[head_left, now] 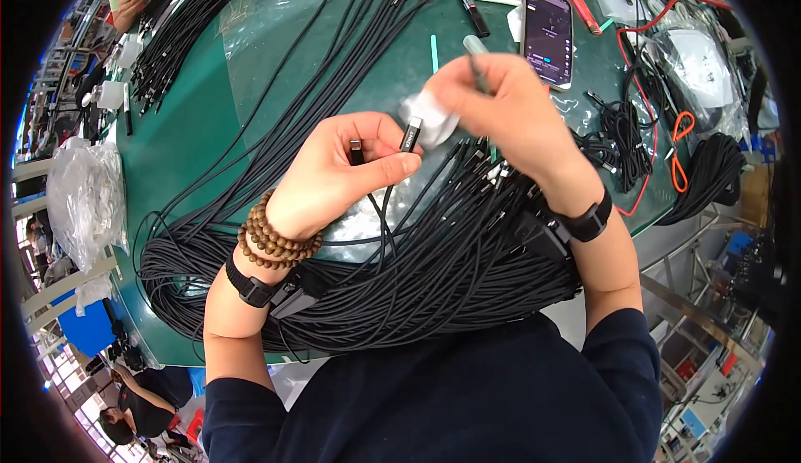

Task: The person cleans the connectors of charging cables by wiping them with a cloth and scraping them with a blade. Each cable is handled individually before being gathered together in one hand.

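My left hand pinches a black cable plug with a metal tip between thumb and forefinger. A second black plug sits in the curl of its other fingers, and both cords hang down toward the pile. Beside the held plug, my right hand grips a white cloth, blurred by motion; whether the cloth touches the plug I cannot tell. A grey-green pen-like stick pokes up between the right fingers. Below both hands lies a thick bundle of black cables, their plug ends gathered under my right wrist.
A phone, a black marker and a red lighter-like object lie on the green table. More cables stretch toward the far side. Clear plastic bags lie left. A co-worker's hand shows at far left.
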The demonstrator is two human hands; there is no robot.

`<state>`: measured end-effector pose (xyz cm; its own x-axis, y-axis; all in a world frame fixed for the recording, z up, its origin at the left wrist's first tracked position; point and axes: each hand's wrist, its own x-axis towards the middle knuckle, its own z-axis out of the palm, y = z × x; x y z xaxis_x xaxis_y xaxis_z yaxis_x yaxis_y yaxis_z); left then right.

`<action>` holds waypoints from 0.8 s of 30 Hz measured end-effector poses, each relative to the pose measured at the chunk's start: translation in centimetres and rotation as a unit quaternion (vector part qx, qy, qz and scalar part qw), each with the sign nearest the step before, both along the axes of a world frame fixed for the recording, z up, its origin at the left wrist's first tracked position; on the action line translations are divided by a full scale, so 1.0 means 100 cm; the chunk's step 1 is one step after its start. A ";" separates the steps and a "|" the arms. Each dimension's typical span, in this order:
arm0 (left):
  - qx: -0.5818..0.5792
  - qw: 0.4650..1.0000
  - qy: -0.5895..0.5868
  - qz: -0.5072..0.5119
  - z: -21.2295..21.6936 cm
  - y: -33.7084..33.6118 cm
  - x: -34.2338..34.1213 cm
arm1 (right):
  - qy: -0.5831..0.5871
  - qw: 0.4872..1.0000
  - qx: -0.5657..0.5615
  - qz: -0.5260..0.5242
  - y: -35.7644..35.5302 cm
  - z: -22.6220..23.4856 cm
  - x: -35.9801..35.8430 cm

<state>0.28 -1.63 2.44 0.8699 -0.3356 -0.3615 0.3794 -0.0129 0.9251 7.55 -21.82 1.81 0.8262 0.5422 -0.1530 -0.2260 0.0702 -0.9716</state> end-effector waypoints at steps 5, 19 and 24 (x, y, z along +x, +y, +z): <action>-0.004 1.000 -0.017 0.020 -0.004 -0.001 -0.002 | -0.103 0.986 -0.116 0.061 0.007 -0.013 -0.004; -0.044 0.998 0.036 -0.026 -0.005 0.006 0.004 | -0.176 0.933 -0.261 0.174 -0.076 0.012 0.047; -0.114 0.992 0.053 -0.016 -0.011 0.001 0.005 | -0.302 0.846 -0.438 -0.014 -0.064 0.000 0.043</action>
